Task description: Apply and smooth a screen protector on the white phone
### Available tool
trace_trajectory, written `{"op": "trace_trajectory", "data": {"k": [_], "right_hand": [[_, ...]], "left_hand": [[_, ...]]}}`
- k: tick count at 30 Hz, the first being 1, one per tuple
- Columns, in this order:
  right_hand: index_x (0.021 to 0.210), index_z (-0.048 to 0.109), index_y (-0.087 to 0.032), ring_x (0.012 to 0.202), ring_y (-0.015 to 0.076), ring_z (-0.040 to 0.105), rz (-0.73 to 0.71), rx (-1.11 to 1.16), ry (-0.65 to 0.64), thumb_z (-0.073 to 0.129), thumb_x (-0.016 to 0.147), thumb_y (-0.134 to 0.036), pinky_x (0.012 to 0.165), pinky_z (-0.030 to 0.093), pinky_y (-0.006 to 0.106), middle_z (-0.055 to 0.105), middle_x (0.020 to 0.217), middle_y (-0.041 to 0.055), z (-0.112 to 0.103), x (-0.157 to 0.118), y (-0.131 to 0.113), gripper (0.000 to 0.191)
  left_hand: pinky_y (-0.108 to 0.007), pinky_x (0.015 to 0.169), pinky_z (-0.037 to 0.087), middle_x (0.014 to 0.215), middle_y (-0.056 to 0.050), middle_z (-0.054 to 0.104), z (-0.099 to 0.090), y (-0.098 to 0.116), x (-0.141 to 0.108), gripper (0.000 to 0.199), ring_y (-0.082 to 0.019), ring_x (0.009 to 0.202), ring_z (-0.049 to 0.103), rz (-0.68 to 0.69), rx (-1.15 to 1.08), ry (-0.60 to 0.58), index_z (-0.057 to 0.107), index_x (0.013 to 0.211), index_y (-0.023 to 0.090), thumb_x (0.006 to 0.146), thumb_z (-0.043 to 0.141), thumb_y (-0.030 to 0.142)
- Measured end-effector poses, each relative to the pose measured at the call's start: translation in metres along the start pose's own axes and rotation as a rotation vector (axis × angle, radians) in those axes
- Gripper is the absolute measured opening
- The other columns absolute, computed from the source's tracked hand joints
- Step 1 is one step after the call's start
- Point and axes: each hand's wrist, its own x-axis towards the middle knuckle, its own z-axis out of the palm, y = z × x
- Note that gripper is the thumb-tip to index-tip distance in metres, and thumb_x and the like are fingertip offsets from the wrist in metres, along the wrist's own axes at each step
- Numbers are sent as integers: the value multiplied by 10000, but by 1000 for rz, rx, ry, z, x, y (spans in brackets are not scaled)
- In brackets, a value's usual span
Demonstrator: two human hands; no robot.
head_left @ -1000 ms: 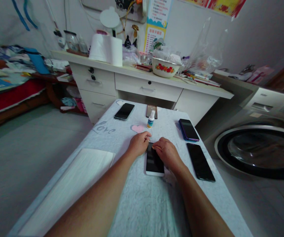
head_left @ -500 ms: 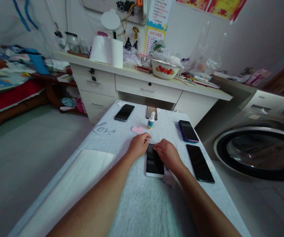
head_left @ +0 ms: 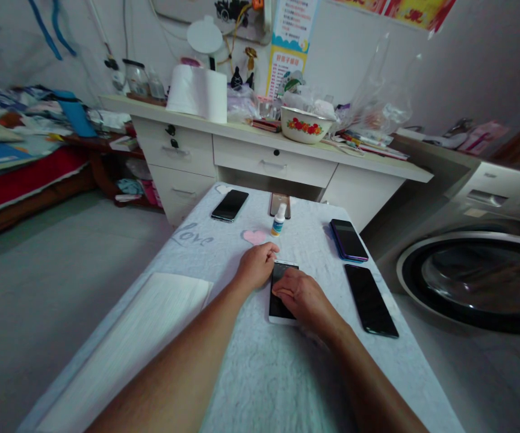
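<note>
A white-framed smartphone (head_left: 278,308) lies face up on the cloth-covered table, its dark screen partly hidden by my right hand. My left hand (head_left: 257,264) is closed at its upper left corner, gripping the edge there. Over the middle of the screen, my right hand (head_left: 304,294) presses down with its fingers bunched together; what they hold, if anything, is hidden. Just beyond stands a small white spray bottle (head_left: 278,221) with a blue and yellow label. To the right lies a black smartphone (head_left: 371,300).
Two stacked phones (head_left: 349,240) rest near the table's right edge. Another black phone (head_left: 230,205) lies far left, and a brownish phone (head_left: 280,205) at the far edge. A folded white cloth or sheet (head_left: 151,325) covers the left side. Behind stand a desk (head_left: 269,162) and a washing machine (head_left: 485,240).
My right hand has slid down from the upper part of the phone's screen to its middle. The left hand stays at the corner. The view has shifted slightly.
</note>
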Motion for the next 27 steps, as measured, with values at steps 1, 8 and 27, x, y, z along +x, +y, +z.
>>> {"op": "trace_trajectory", "data": {"k": [1, 8, 27], "right_hand": [[782, 700, -192, 775, 140, 538, -5, -4, 2, 538, 879, -139, 713, 397, 231, 603, 803, 26, 2, 0, 0, 196], [824, 717, -194, 776, 150, 534, 129, -146, 31, 538, 882, -146, 703, 384, 232, 594, 818, 44, 1, 8, -6, 194], [775, 691, -188, 770, 122, 528, -97, 115, -39, 551, 862, -94, 701, 401, 216, 586, 784, 8, -4, -6, -11, 190]], "left_hand": [[-223, 687, 437, 820, -5, 687, 0, 0, 0, 263, -137, 769, 616, -2, 1, 1, 641, 990, 198, 789, 487, 129], [-230, 692, 446, 818, -7, 688, 1, -2, 2, 254, -141, 779, 621, 7, -2, -10, 636, 985, 194, 793, 482, 130], [-222, 689, 443, 820, -8, 684, -1, 2, 1, 277, -136, 768, 615, -5, -11, -7, 638, 972, 191, 769, 475, 97]]}}
